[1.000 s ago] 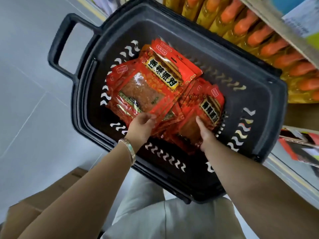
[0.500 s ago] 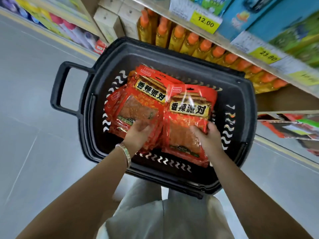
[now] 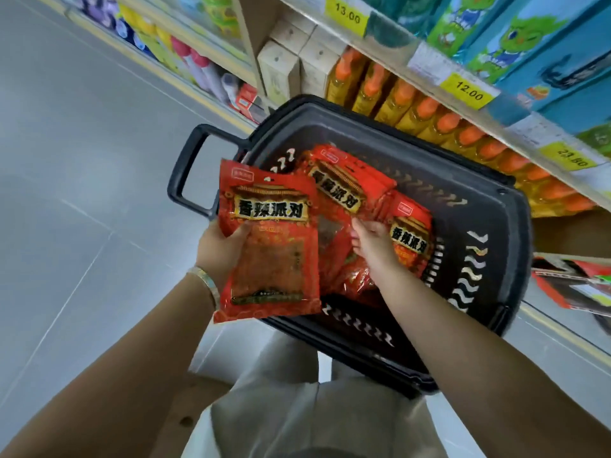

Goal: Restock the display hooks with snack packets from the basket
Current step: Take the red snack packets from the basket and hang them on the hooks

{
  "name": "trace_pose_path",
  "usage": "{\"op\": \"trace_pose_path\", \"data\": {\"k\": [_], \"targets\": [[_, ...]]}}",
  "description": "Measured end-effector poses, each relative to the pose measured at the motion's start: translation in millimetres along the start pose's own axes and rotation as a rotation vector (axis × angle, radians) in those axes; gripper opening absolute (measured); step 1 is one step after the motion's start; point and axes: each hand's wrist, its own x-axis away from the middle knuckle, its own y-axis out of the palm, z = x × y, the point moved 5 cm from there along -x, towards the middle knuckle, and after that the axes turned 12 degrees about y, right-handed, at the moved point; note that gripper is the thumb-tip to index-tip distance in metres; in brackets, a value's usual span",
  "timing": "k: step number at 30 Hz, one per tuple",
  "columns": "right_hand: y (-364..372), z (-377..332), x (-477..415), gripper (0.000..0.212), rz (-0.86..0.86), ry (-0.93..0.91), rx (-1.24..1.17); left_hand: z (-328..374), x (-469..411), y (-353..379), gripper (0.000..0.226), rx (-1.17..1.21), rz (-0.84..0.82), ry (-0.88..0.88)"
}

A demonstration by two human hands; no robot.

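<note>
A black plastic basket (image 3: 496, 226) stands on the floor in front of me, with several red snack packets (image 3: 347, 190) piled inside. My left hand (image 3: 220, 249) holds one red snack packet (image 3: 271, 246) upright, lifted above the basket's left rim. My right hand (image 3: 372, 246) reaches into the basket, its fingers on the packets in the pile; whether it grips one I cannot tell. Another packet (image 3: 410, 233) lies just right of that hand. No display hooks are in view.
A store shelf runs along the right with orange-capped bottles (image 3: 429, 114), yellow price labels (image 3: 468, 90) and blue-green boxes (image 3: 515, 38) above. The basket's handle (image 3: 188, 173) sticks out left. Grey tiled floor (image 3: 82, 193) lies to the left. A cardboard box (image 3: 185, 421) sits by my legs.
My left hand has lifted one packet out of the pile and up over the basket's left rim. My right hand let go of its packet and moved to the pile's middle. The view tilted up.
</note>
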Motion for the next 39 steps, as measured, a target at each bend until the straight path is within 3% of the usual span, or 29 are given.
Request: {"op": "trace_pose_path", "data": {"k": [2,6,8,10,15,21,24,28,31,33,35,38,39], "targets": [[4,4,-28,0.045,0.139,0.086,-0.027,-14,-6,-10,0.023,-0.017,0.053,-0.022],[18,15,-67,0.104,0.320,0.326,0.034,-22,-14,-10,0.025,-0.016,0.044,0.006],[21,14,-71,0.112,0.404,0.331,0.087,-24,-15,-8,0.025,-0.006,0.050,0.023],[21,14,-74,0.098,0.413,0.281,0.013,-25,-15,-8,0.022,-0.014,0.057,0.027],[-11,30,-48,0.035,0.484,0.178,-0.214,-21,-13,-5,0.010,0.012,0.057,0.019],[-61,41,25,0.034,0.273,0.103,-0.502,-3,4,-3,0.032,0.201,-0.012,-0.085],[-87,41,63,0.026,0.229,0.055,-0.493,22,21,2,0.051,0.239,-0.018,0.005],[-125,36,113,0.033,0.392,-0.203,-0.144,64,55,22,0.027,0.239,-0.160,0.204],[-150,37,148,0.011,0.336,-0.376,-0.133,90,86,39,0.010,0.195,-0.193,0.356],[-178,45,172,0.011,0.351,-0.455,-0.189,109,110,56,0.008,0.190,-0.230,0.421],[-212,59,198,0.013,0.390,-0.541,-0.272,127,140,77,0.025,0.203,-0.248,0.451],[-275,92,246,0.009,0.505,-0.643,-0.394,157,200,114,0.078,0.165,-0.269,0.547],[-297,105,261,0.010,0.540,-0.668,-0.419,169,225,128,0.086,0.149,-0.289,0.616]]}}
